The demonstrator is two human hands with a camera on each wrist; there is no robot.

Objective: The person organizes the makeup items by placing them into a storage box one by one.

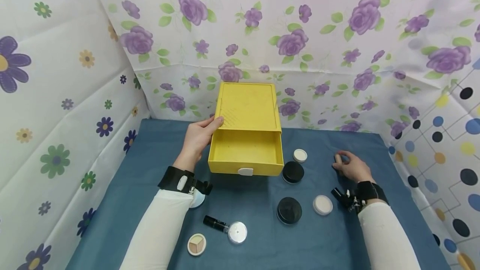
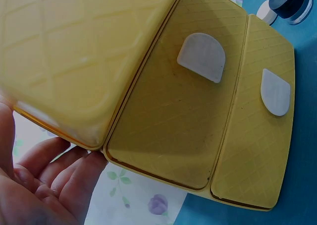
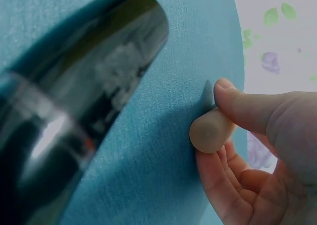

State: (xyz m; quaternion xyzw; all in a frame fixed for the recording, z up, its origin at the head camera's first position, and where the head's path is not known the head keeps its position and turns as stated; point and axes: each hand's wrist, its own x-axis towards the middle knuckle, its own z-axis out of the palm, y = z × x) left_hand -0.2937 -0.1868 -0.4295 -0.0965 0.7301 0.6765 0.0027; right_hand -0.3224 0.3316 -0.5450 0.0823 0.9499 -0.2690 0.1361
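Observation:
My left hand [image 1: 198, 136] grips the left side of a yellow drawer box [image 1: 247, 105], thumb on its top edge. The box's top drawer [image 1: 245, 147] is pulled out and its bare inside shows. In the left wrist view, two lower drawer fronts [image 2: 171, 116] with white handles sit closed, and the left fingers [image 2: 62, 180] curl at the box's edge. Over on the right, my right hand [image 1: 354, 168] pinches a small beige cylinder [image 3: 210, 131] with a rounded end, between thumb and fingers, close over the blue cloth.
Black-lidded jars [image 1: 289, 210], white round compacts [image 1: 323, 205], a three-shade palette [image 1: 196, 244], a black tube [image 1: 215, 222] and a silvery round case [image 1: 237, 232] lie on the blue cloth [image 1: 258, 249]. A glossy dark tube [image 3: 84, 101] looms in the right wrist view. Flowered cloth [image 1: 247, 41] hangs behind.

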